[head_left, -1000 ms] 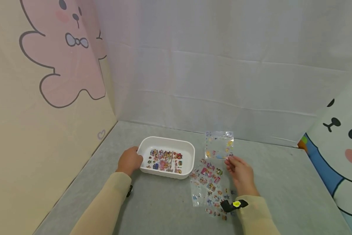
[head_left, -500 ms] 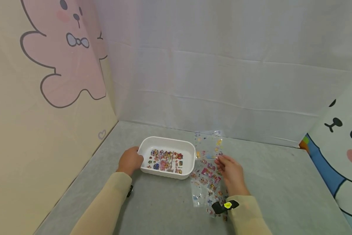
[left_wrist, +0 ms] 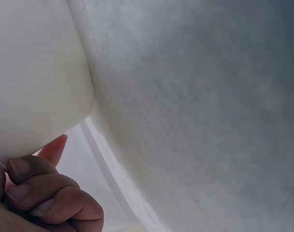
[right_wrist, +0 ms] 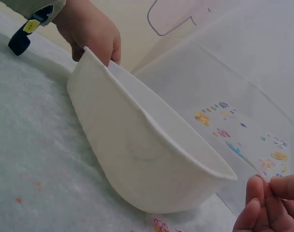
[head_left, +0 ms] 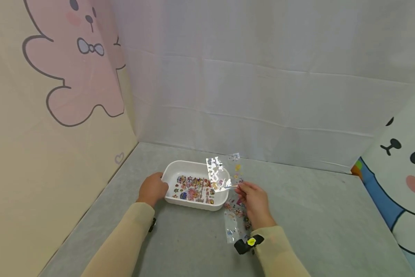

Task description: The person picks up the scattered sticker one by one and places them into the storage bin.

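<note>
transparent sticker sheet (head_left: 224,172), pinched in the right hand (head_left: 257,204), appears just below and right of the head view's centre, visually overlapping a white tub (head_left: 193,206) whose left end the left hand (head_left: 152,190) grips.

The tray (head_left: 192,206) is white, the sheet (head_left: 227,165) clear with multicoloured prints (head_left: 237,167), the table (head_left: 332,215) grey, the sleeves (head_left: 131,229) beige.

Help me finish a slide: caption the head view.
Left hand grips a white tray; right hand pinches a clear printed sheet overlapping the tray's right end in view.
</note>
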`<state>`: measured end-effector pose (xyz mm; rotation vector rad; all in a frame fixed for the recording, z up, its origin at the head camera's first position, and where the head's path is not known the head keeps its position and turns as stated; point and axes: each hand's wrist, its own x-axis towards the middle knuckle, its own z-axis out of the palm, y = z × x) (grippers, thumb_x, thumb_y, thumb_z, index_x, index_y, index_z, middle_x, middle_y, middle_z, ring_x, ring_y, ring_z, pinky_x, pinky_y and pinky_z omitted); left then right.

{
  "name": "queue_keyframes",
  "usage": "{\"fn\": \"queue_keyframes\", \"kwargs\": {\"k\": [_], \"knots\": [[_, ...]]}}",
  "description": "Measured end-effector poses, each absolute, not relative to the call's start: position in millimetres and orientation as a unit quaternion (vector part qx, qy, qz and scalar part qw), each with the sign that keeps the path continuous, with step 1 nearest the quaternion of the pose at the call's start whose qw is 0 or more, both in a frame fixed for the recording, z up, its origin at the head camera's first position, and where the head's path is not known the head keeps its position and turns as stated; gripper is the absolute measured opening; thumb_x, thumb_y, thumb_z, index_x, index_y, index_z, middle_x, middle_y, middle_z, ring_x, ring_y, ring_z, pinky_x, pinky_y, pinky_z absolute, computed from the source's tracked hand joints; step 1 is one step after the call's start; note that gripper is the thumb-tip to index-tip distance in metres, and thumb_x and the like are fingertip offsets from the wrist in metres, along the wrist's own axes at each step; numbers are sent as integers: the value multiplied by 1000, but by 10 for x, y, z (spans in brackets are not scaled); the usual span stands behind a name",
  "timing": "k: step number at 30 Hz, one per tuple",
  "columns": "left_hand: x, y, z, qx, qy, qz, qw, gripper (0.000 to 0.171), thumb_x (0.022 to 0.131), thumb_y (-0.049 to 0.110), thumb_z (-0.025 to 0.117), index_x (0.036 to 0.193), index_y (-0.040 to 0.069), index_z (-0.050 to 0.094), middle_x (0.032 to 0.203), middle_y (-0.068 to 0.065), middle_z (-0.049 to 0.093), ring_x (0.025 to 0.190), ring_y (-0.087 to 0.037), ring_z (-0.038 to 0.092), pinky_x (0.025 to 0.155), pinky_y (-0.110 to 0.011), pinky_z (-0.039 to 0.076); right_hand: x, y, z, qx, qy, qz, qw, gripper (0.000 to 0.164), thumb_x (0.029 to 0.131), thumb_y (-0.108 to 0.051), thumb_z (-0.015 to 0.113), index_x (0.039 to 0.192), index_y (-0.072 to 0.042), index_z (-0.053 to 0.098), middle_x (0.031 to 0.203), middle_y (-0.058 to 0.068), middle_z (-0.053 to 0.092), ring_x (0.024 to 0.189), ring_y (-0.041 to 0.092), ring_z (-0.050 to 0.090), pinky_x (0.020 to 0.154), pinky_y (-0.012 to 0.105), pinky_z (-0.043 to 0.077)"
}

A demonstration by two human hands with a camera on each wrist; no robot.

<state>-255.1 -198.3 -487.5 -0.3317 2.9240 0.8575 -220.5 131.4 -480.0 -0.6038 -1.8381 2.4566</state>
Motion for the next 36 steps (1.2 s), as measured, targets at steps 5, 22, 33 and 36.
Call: {"fn": "queue_keyframes", "kwargs": {"k": [5,22,33,36], "knots": [[-2560,-1996,-4883,-107,954,279,36,52,93,11,54,142,-6,56,131,-24,65,111,-38,63,97,-57,48,-2220,1172,-4741,-199,-628,752,-1,25,98,-6,67,119,8,65,82,3,73,69,9,68,62,24,51],[-2551,-1993,-4887,-107,953,282,24,50,93,10,53,140,-6,58,127,-25,66,109,-38,64,95,-57,49,-2248,875,-4549,-158,-765,624,-17,18,96,-11,69,109,1,75,92,10,74,77,16,70,77,36,54],[-2549,-1976,-4893,-110,952,285,33,52,94,11,53,143,-7,54,133,-26,64,114,-40,62,99,-57,47,-2197,864,-4499,-106,-846,521,-38,23,90,-24,78,103,-6,77,91,7,73,77,20,68,62,34,50],[-2552,-1968,-4885,-110,952,285,34,51,94,11,53,142,-7,55,131,-25,64,113,-39,63,98,-57,48,-2187,889,-4514,-93,-869,485,-29,25,90,-29,79,104,-8,77,95,5,72,78,19,65,62,36,50]]}}
